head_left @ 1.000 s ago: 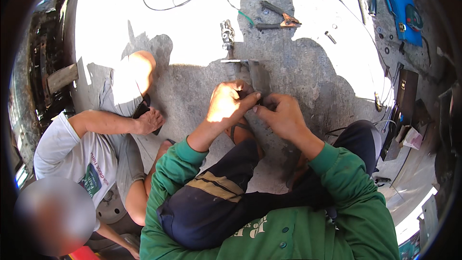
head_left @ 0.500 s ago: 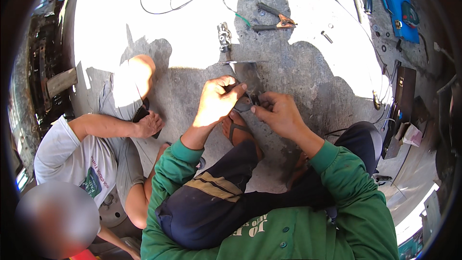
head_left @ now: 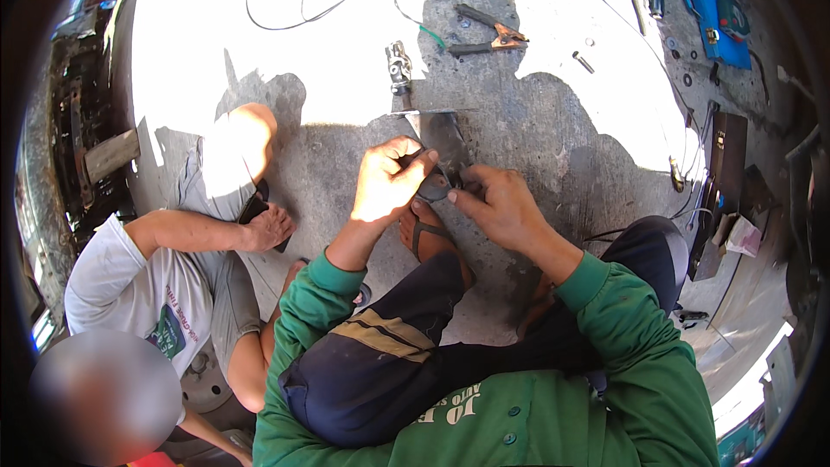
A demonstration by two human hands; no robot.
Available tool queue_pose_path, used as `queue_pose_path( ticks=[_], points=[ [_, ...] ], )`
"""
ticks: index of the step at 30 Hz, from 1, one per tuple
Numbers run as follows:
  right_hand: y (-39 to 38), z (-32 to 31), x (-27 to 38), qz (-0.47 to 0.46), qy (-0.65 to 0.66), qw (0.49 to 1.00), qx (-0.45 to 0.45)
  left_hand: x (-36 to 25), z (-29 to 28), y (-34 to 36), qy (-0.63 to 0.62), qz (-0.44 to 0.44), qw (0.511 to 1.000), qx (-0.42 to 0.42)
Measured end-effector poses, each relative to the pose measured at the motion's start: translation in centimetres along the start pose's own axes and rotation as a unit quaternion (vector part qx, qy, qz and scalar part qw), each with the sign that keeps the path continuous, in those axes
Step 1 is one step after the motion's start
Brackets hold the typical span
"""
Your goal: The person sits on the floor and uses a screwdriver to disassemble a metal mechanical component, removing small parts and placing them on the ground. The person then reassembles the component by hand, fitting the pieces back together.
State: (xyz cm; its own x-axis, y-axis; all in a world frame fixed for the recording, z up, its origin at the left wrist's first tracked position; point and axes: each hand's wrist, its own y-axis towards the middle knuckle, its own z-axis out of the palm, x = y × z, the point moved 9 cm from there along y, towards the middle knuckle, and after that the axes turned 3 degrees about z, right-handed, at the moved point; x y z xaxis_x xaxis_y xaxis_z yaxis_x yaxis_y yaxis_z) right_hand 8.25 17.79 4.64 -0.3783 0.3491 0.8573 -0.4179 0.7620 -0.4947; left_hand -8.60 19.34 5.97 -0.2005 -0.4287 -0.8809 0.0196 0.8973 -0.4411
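Note:
Between my two hands is a small dark flat piece with a rounded edge point(head_left: 435, 188). My left hand point(head_left: 387, 177) pinches its upper left side between thumb and fingers. On its right side, the thumb and curled fingers of my right hand point(head_left: 501, 206) grip the edge. Just beyond them a grey metal part point(head_left: 443, 131) rests on the concrete, partly hidden by my fingers. A shaft with a universal joint point(head_left: 399, 69) sticks out from the far side of that part's thin plate. My sandalled foot point(head_left: 425, 232) is beneath my hands.
A welding ground clamp point(head_left: 493, 38) with a cable lies ahead, near a loose bolt point(head_left: 584, 62). At the far right are a blue case point(head_left: 711, 13), scattered washers and a dark long box point(head_left: 724, 164). Another person point(head_left: 151, 272) sits close on my left, holding a dark object.
My hands keep the same grip on the dark flat piece. The whole view has shifted very slightly; nothing else has visibly moved.

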Motion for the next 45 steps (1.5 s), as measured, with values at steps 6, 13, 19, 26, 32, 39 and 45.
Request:
queue_pose_path(
  ticks=[6,13,19,26,32,39,45],
  points=[
    [0.1,0.6,-1.2,-0.013,-0.014,1.0,-0.001,-0.1,0.6,-0.3,0.1,0.018,0.995,-0.002],
    [0.2,1.1,-1.6,-0.019,-0.035,0.999,0.002,0.3,0.4,-0.7,0.106,0.029,0.994,-0.012],
    [0.2,1.3,-1.6,-0.067,-0.059,0.996,-0.02,1.4,0.2,-0.8,0.005,0.015,1.0,-0.02],
    [0.0,1.2,-1.1,-0.094,-0.076,0.992,-0.022,0.8,-0.7,-0.9,0.173,0.094,0.98,-0.039],
    [0.0,1.1,-1.2,-0.098,-0.092,0.99,-0.032,0.3,-0.8,-0.9,0.13,0.079,0.987,-0.045],
    [0.0,1.5,-1.6,-0.063,-0.065,0.996,-0.013,-0.1,-0.2,-1.0,0.095,0.075,0.991,-0.057],
    [0.3,1.3,-2.7,-0.003,-0.122,0.991,0.058,-0.4,0.0,-1.1,0.101,0.08,0.99,-0.062]
  ],
)
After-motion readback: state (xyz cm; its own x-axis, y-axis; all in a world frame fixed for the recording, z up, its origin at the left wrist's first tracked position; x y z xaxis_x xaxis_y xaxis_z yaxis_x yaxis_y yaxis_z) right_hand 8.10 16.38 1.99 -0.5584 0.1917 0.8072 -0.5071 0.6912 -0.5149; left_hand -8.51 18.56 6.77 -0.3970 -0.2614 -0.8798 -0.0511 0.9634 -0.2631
